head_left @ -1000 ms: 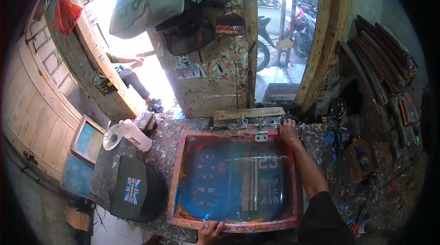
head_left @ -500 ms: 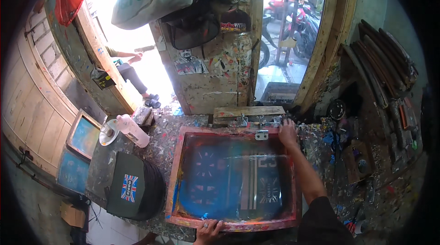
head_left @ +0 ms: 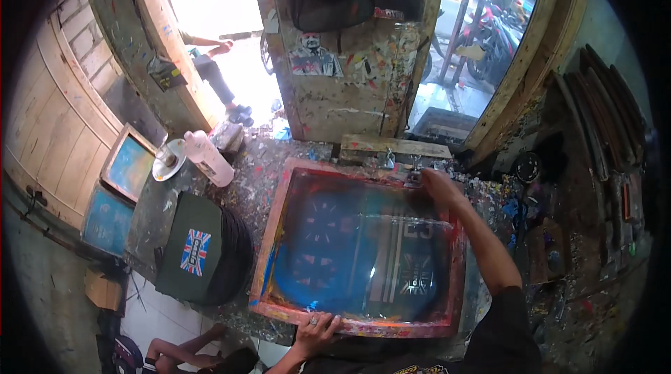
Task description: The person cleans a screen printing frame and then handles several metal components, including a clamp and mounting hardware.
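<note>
A silkscreen frame (head_left: 271,238) with a red, paint-stained rim lies on the worktable before me, its blue mesh (head_left: 325,238) carrying flag and stripe stencils. The fingers of my left hand (head_left: 318,332) curl over its near rim, a ring on one of them. At the far right rim, my right hand (head_left: 440,191) is closed at a metal hinge clamp (head_left: 414,173); the fingertips are partly hidden. Left of the frame stands a stack of dark green fabric pieces (head_left: 178,227), the top one printed with a flag patch (head_left: 196,252).
A pink bottle (head_left: 211,161) and a white plate (head_left: 168,168) with a small jar stand behind the stack. Blue screens (head_left: 131,164) lean at the left. A wooden block (head_left: 395,147) lies behind the clamp. Another person's arm (head_left: 185,349) shows below left; someone sits in the doorway.
My right hand has moved left along the far rim onto the clamp and now covers its plate. My left hand stays on the near rim. The whole view has tilted downward.
</note>
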Motion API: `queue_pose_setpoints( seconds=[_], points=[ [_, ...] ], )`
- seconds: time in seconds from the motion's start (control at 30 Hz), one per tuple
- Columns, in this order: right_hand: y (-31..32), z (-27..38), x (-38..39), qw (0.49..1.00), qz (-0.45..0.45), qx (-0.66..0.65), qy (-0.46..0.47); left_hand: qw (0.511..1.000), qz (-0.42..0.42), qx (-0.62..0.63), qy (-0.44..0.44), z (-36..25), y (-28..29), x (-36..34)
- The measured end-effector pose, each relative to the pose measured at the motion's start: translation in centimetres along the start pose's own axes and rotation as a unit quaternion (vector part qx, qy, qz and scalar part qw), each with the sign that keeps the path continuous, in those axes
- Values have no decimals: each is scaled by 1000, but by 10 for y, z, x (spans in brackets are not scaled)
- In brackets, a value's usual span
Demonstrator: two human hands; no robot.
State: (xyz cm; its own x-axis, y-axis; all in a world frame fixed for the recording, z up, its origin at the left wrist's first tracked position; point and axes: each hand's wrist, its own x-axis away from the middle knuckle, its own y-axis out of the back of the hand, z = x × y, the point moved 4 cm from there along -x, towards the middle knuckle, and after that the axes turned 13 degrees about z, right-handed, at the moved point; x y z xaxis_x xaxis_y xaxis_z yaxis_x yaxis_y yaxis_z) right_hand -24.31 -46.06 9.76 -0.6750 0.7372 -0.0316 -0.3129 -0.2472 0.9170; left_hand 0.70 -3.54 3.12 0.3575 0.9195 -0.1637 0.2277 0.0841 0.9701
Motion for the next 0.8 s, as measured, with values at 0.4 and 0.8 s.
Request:
queue_pose_setpoints(
  seconds=[0.4,0.8],
  points=[
    [13,19,-1,992,-71,87,52,1000,6,2,-4,2,3,1],
    [7,7,-1,991,-53,118,19,1000,-9,4,-6,3,5,-1]
  ],
)
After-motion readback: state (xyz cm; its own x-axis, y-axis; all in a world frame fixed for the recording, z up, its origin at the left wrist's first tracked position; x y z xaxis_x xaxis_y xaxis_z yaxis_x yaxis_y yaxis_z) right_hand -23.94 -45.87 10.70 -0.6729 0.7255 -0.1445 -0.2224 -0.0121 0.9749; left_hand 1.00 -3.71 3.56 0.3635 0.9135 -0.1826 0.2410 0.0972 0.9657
